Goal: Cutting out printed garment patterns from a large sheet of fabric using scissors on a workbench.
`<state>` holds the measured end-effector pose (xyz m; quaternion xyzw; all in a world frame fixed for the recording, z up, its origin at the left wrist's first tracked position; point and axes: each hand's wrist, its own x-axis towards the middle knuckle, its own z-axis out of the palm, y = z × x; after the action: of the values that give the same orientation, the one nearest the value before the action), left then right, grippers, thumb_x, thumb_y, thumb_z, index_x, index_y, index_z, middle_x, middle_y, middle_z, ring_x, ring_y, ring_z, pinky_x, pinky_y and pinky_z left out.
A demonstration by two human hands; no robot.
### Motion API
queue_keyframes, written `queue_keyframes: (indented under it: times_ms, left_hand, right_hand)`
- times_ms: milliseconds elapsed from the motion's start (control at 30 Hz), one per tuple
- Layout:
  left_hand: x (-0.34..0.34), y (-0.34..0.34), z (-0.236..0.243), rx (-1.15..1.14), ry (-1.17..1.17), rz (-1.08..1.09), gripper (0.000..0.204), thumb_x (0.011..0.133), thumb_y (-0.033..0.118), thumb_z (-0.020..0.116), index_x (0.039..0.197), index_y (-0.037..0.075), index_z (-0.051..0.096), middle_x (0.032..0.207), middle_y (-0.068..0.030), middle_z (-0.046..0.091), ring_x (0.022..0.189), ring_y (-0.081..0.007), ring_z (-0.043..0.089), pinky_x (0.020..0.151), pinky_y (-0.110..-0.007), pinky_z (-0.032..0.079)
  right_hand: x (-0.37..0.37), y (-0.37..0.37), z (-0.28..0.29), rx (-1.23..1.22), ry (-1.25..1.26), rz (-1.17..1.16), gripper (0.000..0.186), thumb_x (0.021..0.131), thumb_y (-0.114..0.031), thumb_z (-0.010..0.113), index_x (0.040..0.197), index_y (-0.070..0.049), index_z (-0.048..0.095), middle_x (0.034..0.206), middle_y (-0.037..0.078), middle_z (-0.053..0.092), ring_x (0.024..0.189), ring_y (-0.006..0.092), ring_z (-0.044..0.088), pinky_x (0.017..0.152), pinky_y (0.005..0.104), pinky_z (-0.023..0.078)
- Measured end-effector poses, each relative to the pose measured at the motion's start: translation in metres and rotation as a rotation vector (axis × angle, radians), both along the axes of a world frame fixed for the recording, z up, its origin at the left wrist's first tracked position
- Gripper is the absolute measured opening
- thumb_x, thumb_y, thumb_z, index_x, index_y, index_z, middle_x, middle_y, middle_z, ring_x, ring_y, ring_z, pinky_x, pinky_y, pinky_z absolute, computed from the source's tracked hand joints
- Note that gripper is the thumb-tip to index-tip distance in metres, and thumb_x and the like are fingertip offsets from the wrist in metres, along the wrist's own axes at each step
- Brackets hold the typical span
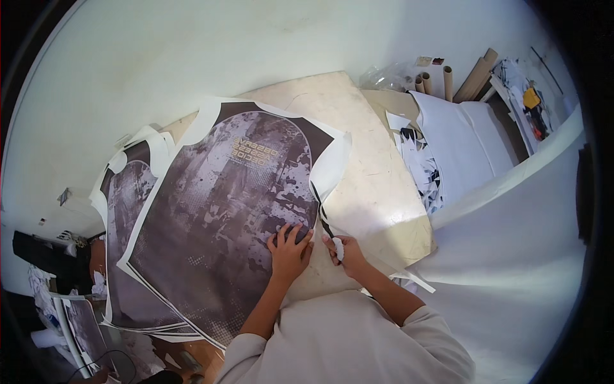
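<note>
Looks matt and smooth on the large dark panel (217, 205) over the tabletop's left half: thin printed sheet, cloth or paper hard to tell. Has the same dull finish on the second panel (128, 192) by the left edge. Appears hard, smooth and lightly marked on the tabletop (368, 166), with a glossy glare toward the right near corner. Looks soft and matt, like wound cloth or tape, on the white grip (339, 248) in the right hand (350, 255). Beyond the far corner, glossy clear plastic film (387, 78) and matt brown cardboard tubes (448, 83). Past the right edge, smooth matt white sheeting (464, 131). At the near edge, soft matt cloth in the pale shirt (364, 339).
</note>
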<state>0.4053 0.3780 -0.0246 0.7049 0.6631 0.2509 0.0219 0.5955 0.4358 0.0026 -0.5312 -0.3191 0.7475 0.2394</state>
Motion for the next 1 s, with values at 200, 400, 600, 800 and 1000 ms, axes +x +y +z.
queue_keyframes:
  times_ms: [200, 400, 600, 800, 1000]
  left_hand:
    - [-0.001, 0.0, 0.004, -0.058, -0.059, 0.008, 0.033, 0.088, 0.025, 0.074, 0.12, 0.018, 0.076, 0.141, -0.0069, 0.062, 0.139, -0.0318, 0.047, 0.11, -0.054, 0.027]
    - [-0.011, -0.003, -0.003, -0.101, -0.184, 0.02, 0.046, 0.081, 0.018, 0.074, 0.126, 0.012, 0.069, 0.14, -0.0073, 0.063, 0.141, -0.0288, 0.05, 0.114, -0.051, 0.027]
    - [-0.025, -0.004, -0.027, -0.017, -0.363, 0.04, 0.035, 0.081, 0.011, 0.072, 0.115, 0.006, 0.065, 0.134, -0.011, 0.066, 0.136, -0.0328, 0.055, 0.114, -0.051, 0.03]
    - [-0.035, -0.005, -0.033, 0.029, -0.434, 0.056, 0.03, 0.085, 0.008, 0.069, 0.114, 0.002, 0.064, 0.134, -0.021, 0.062, 0.127, -0.0422, 0.057, 0.109, -0.05, 0.04]
    - [-0.032, -0.003, -0.02, 0.026, -0.505, 0.037, 0.038, 0.088, 0.01, 0.069, 0.123, -0.002, 0.06, 0.138, -0.0248, 0.057, 0.13, -0.0444, 0.052, 0.109, -0.05, 0.04]
  right_hand:
    - [-0.042, -0.012, -0.004, -0.003, 0.101, -0.145, 0.045, 0.09, -0.047, 0.083, 0.072, -0.014, 0.059, 0.062, -0.002, 0.054, 0.046, 0.0103, 0.05, 0.044, 0.0266, 0.037]
    - [-0.08, -0.022, -0.003, -0.025, 0.206, -0.301, 0.045, 0.089, -0.048, 0.083, 0.077, -0.012, 0.061, 0.063, -0.002, 0.056, 0.046, 0.0096, 0.051, 0.045, 0.0271, 0.038]
    - [-0.1, -0.013, 0.0, -0.064, 0.242, -0.348, 0.046, 0.091, -0.051, 0.081, 0.077, -0.012, 0.06, 0.062, -0.002, 0.055, 0.049, 0.0106, 0.052, 0.047, 0.0268, 0.039]
    - [-0.121, 0.0, 0.002, -0.152, 0.379, -0.419, 0.046, 0.091, -0.048, 0.082, 0.079, -0.01, 0.06, 0.063, -0.001, 0.055, 0.05, 0.0118, 0.051, 0.048, 0.0279, 0.04]
    - [-0.145, 0.017, 0.017, -0.252, 0.387, -0.551, 0.046, 0.091, -0.046, 0.083, 0.079, -0.01, 0.057, 0.063, 0.001, 0.053, 0.05, 0.0134, 0.051, 0.048, 0.0296, 0.041]
